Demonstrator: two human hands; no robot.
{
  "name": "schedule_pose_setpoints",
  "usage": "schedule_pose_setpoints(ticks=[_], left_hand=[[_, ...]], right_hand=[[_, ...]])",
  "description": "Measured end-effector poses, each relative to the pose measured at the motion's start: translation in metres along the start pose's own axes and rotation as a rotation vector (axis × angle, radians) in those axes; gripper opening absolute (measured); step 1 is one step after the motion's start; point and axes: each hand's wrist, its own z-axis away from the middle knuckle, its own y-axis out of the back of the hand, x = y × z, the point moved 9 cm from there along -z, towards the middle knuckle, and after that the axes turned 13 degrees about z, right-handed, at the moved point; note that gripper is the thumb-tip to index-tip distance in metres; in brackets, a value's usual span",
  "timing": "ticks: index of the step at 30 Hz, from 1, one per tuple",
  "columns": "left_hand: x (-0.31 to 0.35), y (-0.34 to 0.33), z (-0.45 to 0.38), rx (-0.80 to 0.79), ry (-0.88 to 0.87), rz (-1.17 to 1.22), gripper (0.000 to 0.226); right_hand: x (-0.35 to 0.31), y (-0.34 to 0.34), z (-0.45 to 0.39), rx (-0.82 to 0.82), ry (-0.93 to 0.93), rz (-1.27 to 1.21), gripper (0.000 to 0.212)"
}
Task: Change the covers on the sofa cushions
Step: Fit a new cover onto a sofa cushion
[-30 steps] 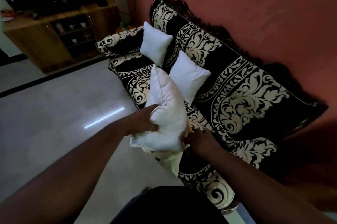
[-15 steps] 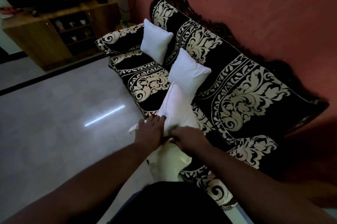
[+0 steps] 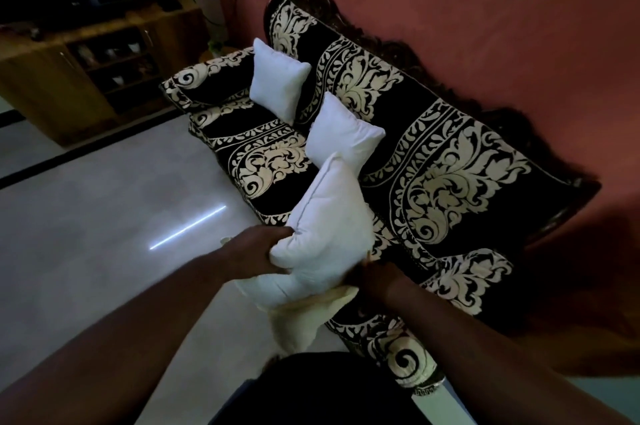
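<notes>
Black-and-cream patterned sofa (image 3: 450,182) against a red wall (image 3: 485,9); pale floor (image 3: 86,234). Left hand (image 3: 256,251) fingers grip a plump white cushion (image 3: 325,234); right hand (image 3: 377,277) grips its cream cover (image 3: 298,320).

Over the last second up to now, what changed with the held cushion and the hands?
The held cushion dipped low toward the seat half a second ago, then came back up. The left hand grips its side again after lying flatter on it; the right hand stays at its lower edge by the cream cover. The two white cushions on the sofa did not move.
</notes>
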Motion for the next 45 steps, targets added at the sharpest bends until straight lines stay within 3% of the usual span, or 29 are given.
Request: schedule_pose_setpoints(ticks=[2,3,5,7,10,12,14,18,20,24,26,27,30,31,35,37,42,45], left_hand=[[-0.002,0.000,0.002,-0.052,0.038,-0.077,0.046],[-0.002,0.000,0.002,-0.091,0.069,-0.141,0.052],[-0.001,-0.002,0.002,-0.181,0.177,-0.294,0.074],[0.005,0.000,-0.001,-0.207,0.316,-0.232,0.093],[0.013,-0.002,-0.009,-0.073,0.462,0.288,0.057],[0.007,0.011,-0.010,0.165,0.494,0.461,0.067],[-0.001,0.029,-0.015,0.340,0.537,0.366,0.093],[0.007,0.054,-0.027,0.419,0.675,0.052,0.130],[0.020,0.055,-0.036,0.351,0.647,-0.113,0.132],[0.042,0.020,-0.054,-0.040,0.510,-0.646,0.107],[0.053,0.004,-0.063,-0.058,0.395,-0.680,0.098],[0.053,-0.003,-0.064,-0.051,0.376,-0.612,0.103],[0.047,-0.019,-0.067,-0.058,0.413,-0.396,0.153],[0.046,-0.021,-0.068,-0.043,0.414,-0.395,0.152],[0.053,-0.018,-0.065,0.183,0.309,-0.620,0.090],[0.056,-0.026,-0.064,0.205,0.207,-0.691,0.077],[0.050,-0.047,-0.059,-0.037,0.098,-0.518,0.081],[0.044,-0.048,-0.053,-0.137,0.117,-0.345,0.074]], right_hand=[[0.025,0.006,-0.008,0.069,-0.101,0.032,0.059],[0.028,0.020,-0.007,0.186,-0.104,0.049,0.046],[0.026,0.042,0.001,0.374,-0.085,0.122,0.023],[0.022,0.052,0.006,0.460,-0.056,0.124,0.017],[0.012,0.061,0.012,0.604,-0.004,0.068,0.016],[0.000,0.067,0.015,0.647,0.020,0.069,0.021],[-0.013,0.077,0.021,0.704,0.026,0.071,0.026],[-0.017,0.086,0.023,0.742,-0.003,-0.012,0.020],[-0.016,0.085,0.020,0.714,-0.024,-0.060,0.020],[-0.027,0.083,0.019,0.719,0.004,-0.087,0.018],[-0.030,0.084,0.021,0.747,-0.009,-0.120,0.017],[-0.030,0.085,0.021,0.750,-0.021,-0.145,0.016],[-0.032,0.079,0.019,0.711,-0.041,-0.149,0.017],[-0.031,0.075,0.018,0.709,-0.050,-0.143,0.019],[-0.016,0.065,0.020,0.678,-0.135,-0.185,0.021],[-0.015,0.065,0.019,0.616,-0.142,-0.193,0.021],[-0.008,0.025,0.024,0.316,-0.012,-0.054,0.040],[0.007,0.006,0.029,0.321,0.016,0.190,0.056]])
